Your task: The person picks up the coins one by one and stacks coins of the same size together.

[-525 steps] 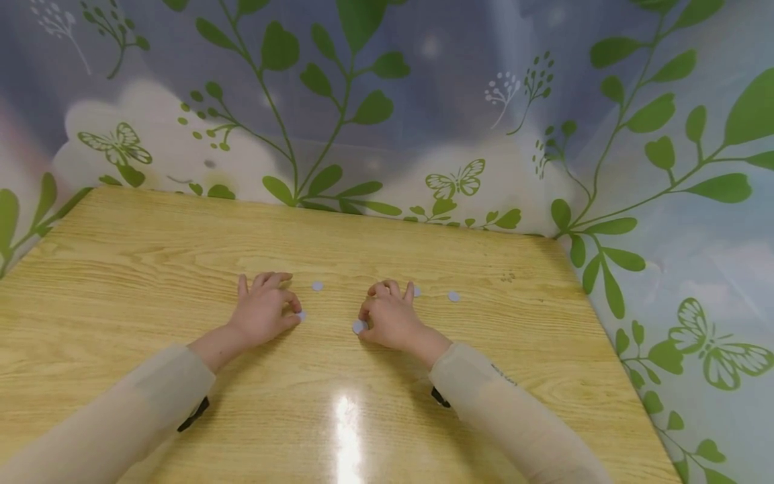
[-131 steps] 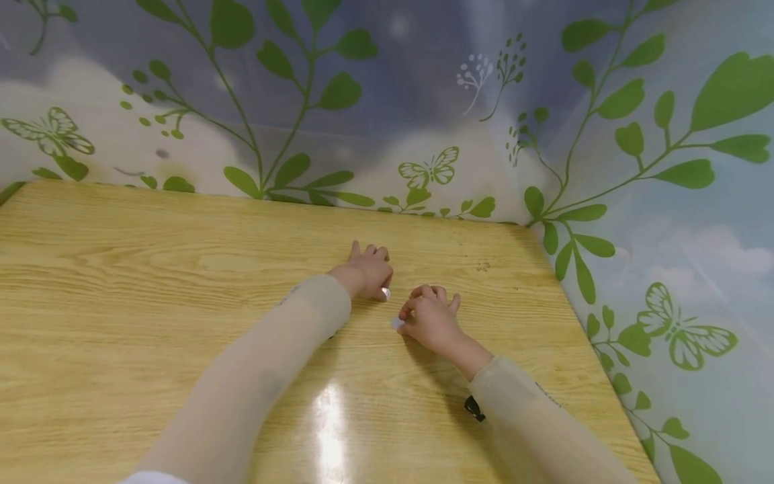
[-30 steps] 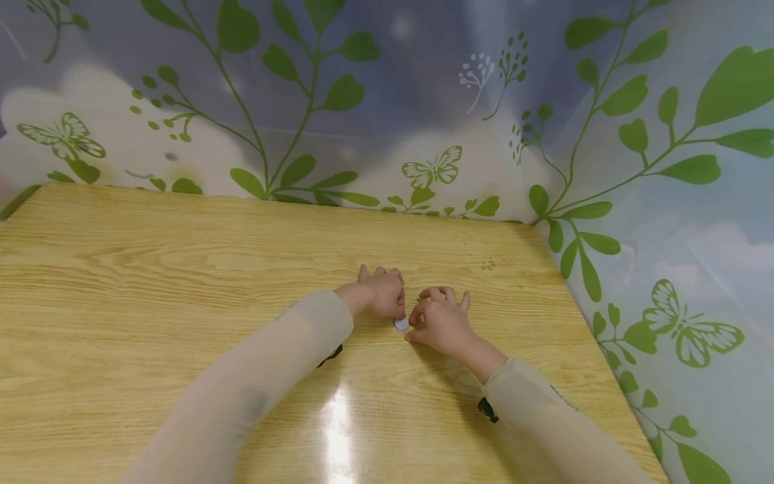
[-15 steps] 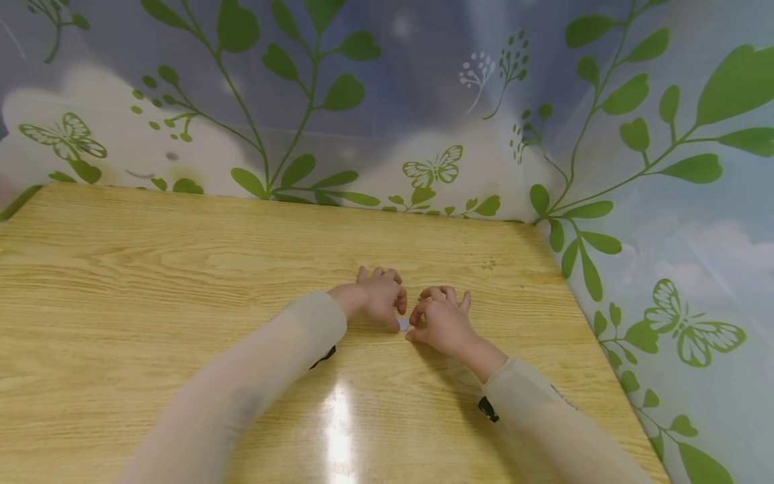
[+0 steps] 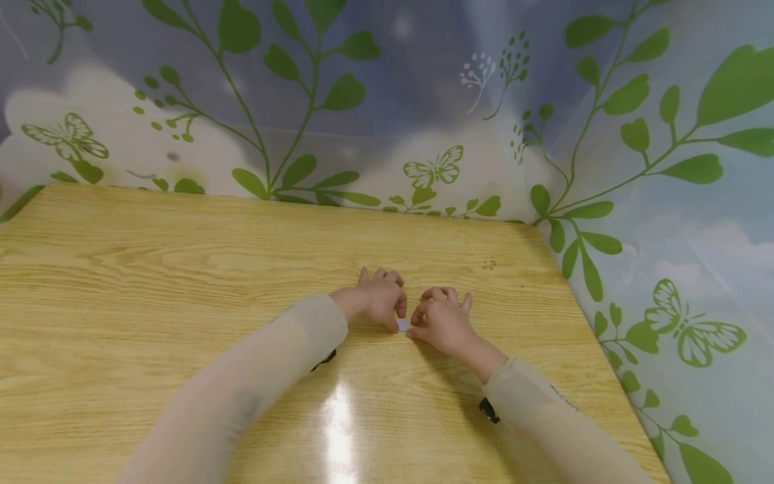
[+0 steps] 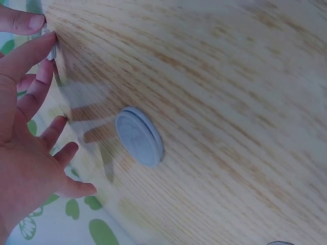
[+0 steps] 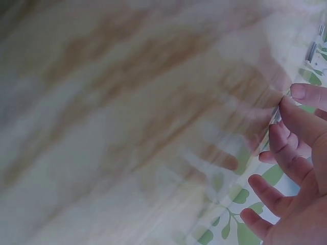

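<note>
Near the middle of the table in the head view, a small pale grey coin [image 5: 402,325] lies between my two hands. My left hand [image 5: 381,300] pinches its left side between thumb and index finger. From the other side my right hand [image 5: 444,324] grips its right edge with thumb and index tips. Seen from the left wrist, the coins [image 6: 52,51] in the fingertips show edge-on. Closer to that camera, two embossed grey coins [image 6: 139,137] lie stacked on the wood, slightly offset. My hands and left arm hide these in the head view.
The wood-grained table [image 5: 181,269] runs back to a printed leaf-and-butterfly backdrop [image 5: 363,121], which also borders the right side. Another rim [image 6: 281,243] peeks in at the left wrist view's bottom edge. A thin dark edge [image 7: 311,52] shows upper right in the right wrist view.
Coins lay scattered and my hands stood apart long before. My left hand has since come rightward beside the right one. Over the last second its thumb shifted to the coin's left edge; the right hand barely moved.
</note>
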A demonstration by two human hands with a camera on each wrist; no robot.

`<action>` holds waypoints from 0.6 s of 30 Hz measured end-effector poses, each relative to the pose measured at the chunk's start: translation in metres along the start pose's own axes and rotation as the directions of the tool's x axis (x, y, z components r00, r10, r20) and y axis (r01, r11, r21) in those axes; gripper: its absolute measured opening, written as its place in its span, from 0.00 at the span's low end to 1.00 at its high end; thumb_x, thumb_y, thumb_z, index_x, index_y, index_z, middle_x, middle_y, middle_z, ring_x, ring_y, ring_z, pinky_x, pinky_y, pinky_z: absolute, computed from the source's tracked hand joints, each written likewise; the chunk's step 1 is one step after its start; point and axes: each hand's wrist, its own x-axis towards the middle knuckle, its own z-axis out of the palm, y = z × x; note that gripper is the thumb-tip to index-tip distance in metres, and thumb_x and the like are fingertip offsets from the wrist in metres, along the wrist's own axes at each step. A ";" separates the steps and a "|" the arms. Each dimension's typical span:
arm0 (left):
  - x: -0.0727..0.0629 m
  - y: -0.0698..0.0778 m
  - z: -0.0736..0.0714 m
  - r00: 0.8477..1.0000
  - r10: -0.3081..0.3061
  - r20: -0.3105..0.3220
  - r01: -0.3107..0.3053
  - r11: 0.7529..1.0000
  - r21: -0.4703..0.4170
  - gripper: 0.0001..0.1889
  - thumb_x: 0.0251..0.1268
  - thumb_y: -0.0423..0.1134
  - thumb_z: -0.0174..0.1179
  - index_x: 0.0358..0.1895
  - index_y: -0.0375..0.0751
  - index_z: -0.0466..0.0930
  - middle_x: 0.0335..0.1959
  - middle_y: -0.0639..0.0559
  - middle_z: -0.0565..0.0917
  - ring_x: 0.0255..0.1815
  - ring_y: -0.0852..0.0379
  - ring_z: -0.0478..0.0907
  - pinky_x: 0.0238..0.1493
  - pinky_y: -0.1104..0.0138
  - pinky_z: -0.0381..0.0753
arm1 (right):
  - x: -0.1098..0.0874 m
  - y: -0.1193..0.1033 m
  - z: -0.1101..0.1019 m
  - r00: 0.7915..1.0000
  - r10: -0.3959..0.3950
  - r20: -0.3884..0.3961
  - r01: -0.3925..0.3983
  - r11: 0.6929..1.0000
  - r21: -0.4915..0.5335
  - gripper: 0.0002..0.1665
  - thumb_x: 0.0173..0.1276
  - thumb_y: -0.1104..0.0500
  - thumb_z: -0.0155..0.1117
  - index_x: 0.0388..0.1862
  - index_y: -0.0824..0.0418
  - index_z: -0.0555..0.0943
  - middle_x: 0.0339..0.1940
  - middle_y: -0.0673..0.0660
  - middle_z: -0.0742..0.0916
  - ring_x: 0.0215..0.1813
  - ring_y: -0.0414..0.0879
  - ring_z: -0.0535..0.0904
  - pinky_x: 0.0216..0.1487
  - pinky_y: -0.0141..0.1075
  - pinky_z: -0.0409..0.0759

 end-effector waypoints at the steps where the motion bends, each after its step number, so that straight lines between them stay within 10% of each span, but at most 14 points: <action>1: 0.000 0.000 0.000 1.000 0.000 0.002 0.000 1.000 0.005 0.08 0.52 0.47 0.68 0.34 0.54 0.80 0.71 0.50 0.59 0.74 0.44 0.48 0.69 0.36 0.34 | 0.000 0.000 0.000 1.000 0.001 0.000 -0.001 1.000 0.000 0.08 0.54 0.48 0.71 0.26 0.50 0.83 0.61 0.58 0.74 0.68 0.62 0.57 0.62 0.74 0.38; 18: -0.020 -0.024 -0.016 0.997 -0.020 -0.073 0.014 0.996 -0.087 0.14 0.61 0.56 0.58 0.40 0.51 0.79 0.72 0.44 0.58 0.73 0.40 0.48 0.68 0.35 0.33 | 0.003 -0.006 -0.001 1.000 -0.021 0.003 0.021 1.000 -0.022 0.14 0.55 0.47 0.71 0.38 0.51 0.85 0.61 0.59 0.74 0.67 0.63 0.59 0.63 0.73 0.41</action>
